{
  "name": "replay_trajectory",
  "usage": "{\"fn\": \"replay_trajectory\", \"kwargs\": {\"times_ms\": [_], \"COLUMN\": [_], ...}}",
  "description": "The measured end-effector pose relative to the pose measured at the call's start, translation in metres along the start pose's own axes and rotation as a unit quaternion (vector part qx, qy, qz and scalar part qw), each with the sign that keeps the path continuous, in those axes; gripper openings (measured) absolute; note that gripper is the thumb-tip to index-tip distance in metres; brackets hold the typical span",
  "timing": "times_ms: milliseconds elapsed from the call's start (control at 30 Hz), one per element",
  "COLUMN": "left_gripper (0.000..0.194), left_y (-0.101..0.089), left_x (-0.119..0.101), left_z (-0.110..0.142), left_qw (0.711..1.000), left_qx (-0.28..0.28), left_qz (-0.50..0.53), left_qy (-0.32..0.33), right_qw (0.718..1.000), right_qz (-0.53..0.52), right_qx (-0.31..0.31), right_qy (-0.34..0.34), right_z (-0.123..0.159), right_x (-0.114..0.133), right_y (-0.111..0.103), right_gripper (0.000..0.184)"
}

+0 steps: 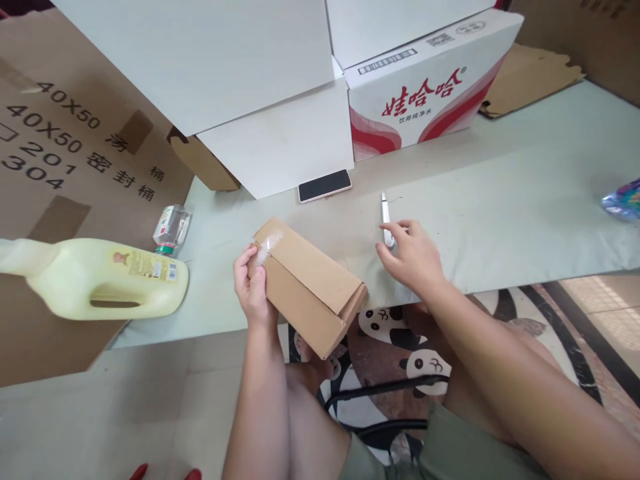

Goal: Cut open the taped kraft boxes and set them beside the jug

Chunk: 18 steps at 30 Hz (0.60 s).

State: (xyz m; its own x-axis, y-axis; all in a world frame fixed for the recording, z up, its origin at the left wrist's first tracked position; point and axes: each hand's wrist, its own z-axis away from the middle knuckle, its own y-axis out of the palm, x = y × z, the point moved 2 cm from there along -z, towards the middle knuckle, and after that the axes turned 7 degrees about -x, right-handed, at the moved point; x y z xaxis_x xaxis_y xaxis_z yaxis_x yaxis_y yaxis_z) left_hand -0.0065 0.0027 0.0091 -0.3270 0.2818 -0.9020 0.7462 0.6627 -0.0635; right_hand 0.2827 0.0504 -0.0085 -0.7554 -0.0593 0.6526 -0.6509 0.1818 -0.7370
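My left hand [254, 283] grips the left end of a small brown cardboard box [310, 287] that has clear tape on its corner; the box is held tilted above the front edge of the pale green surface [500, 200]. My right hand [413, 257] rests on that surface with its fingers curled over the near end of a white utility knife [385, 213], which lies pointing away from me.
A phone [325, 185] lies face down before white boxes [280, 140]. A red-printed white carton [425, 87] stands behind. A yellow jug [100, 277] and a small bottle [171, 229] lie left on brown cardboard [60, 153]. A panda-patterned cushion [400, 347] is below.
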Motion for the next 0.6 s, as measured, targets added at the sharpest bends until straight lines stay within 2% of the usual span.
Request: {"fn": "replay_trajectory", "kwargs": {"times_ms": [100,267,367,433,500,600], "left_gripper": [0.038,0.04,0.042,0.043,0.043,0.042], "left_y": [0.0,-0.002,-0.004,-0.005,-0.007,-0.008], "left_x": [0.0,0.002,0.006,0.009,0.012,0.012], "left_z": [0.0,-0.001,-0.001,-0.001,-0.001,-0.002], "left_qw": [1.0,1.0,1.0,0.999,0.999,0.999], "left_qx": [0.003,0.012,0.023,0.037,0.047,0.047], "left_qz": [0.003,0.0,0.006,0.009,0.011,0.008], "left_qy": [-0.006,-0.007,-0.014,-0.021,-0.018,0.0], "right_qw": [0.99,0.979,0.979,0.987,0.993,0.971], "right_qz": [0.135,0.195,0.191,0.13,0.01,-0.203], "right_qx": [0.041,0.064,0.078,0.076,0.069,0.066], "right_qy": [0.006,-0.014,0.007,0.05,0.093,0.105], "right_z": [-0.005,-0.006,-0.008,-0.009,-0.008,-0.001], "right_x": [-0.008,-0.008,-0.005,-0.003,0.0,0.006], "right_y": [0.001,0.007,0.011,0.009,0.007,0.005], "right_gripper": [0.045,0.03,0.024,0.027,0.031,0.033]}}
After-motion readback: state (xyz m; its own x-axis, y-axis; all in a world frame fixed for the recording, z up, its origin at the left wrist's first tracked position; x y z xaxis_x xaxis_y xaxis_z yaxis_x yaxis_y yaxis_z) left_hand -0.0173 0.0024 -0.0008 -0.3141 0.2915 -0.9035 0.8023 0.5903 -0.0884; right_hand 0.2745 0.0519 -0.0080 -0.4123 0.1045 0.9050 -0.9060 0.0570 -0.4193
